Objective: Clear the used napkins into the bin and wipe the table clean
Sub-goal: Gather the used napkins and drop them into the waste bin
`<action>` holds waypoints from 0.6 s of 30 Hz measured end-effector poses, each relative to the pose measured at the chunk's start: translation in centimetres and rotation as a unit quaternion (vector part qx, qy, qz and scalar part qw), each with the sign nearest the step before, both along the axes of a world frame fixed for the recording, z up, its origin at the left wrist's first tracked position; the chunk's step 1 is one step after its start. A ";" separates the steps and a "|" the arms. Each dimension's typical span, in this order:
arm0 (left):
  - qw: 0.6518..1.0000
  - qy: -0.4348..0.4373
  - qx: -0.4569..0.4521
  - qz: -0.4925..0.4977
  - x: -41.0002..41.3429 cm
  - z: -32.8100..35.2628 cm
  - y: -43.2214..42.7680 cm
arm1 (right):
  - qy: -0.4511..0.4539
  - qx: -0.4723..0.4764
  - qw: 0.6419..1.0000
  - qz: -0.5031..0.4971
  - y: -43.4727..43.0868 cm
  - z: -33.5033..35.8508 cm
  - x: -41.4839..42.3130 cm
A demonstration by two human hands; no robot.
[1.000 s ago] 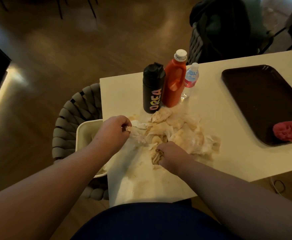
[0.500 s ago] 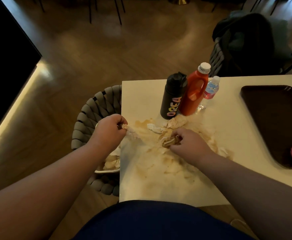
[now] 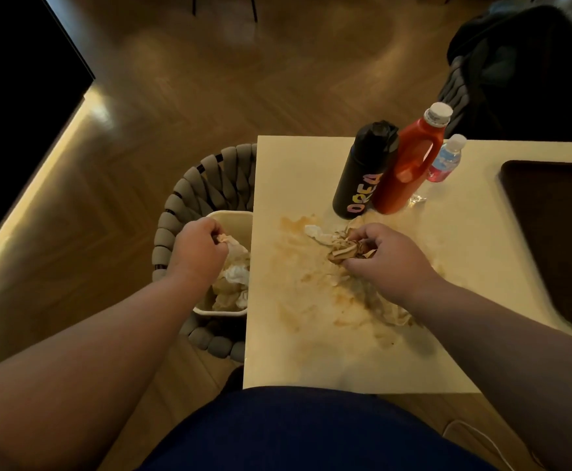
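A cream table (image 3: 311, 362) carries brown smears and several crumpled, stained napkins (image 3: 322, 234) in front of the bottles. My right hand (image 3: 390, 260) is shut on a brown-stained napkin wad (image 3: 344, 253) on the tabletop. More flattened napkins (image 3: 393, 314) lie under my right wrist. My left hand (image 3: 198, 254) hovers over the small cream bin (image 3: 220, 312) beside the table's left edge, pinching a napkin (image 3: 225, 239). The bin holds several used napkins (image 3: 235, 277).
A black bottle (image 3: 362, 175), a red bottle (image 3: 410, 164) and a small water bottle (image 3: 446, 159) stand at the back of the table. A dark tray (image 3: 556, 239) lies at the right. The bin rests on a woven grey chair (image 3: 206, 185). Another chair with dark clothing (image 3: 515, 69) stands behind.
My left hand has carried its napkin from the table's edge out over the bin. The right hand stays on the pile, gripping a wad. The view has shifted left.
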State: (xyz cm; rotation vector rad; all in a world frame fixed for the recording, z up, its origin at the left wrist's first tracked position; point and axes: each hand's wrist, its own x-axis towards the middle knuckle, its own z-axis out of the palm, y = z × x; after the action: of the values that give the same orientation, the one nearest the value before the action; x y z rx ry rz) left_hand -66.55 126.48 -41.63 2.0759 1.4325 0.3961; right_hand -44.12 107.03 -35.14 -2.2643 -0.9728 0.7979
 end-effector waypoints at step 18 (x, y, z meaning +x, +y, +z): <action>0.993 0.097 -0.059 -0.033 0.4 -3.7 1.8 | 0.037 -0.001 0.999 -0.022 -0.5 0.1 -1.0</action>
State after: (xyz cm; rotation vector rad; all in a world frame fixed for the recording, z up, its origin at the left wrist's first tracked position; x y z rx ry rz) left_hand -66.16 128.33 -45.29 2.1053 1.4554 0.0812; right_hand -45.10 106.54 -35.03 -2.2335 -0.8856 0.8564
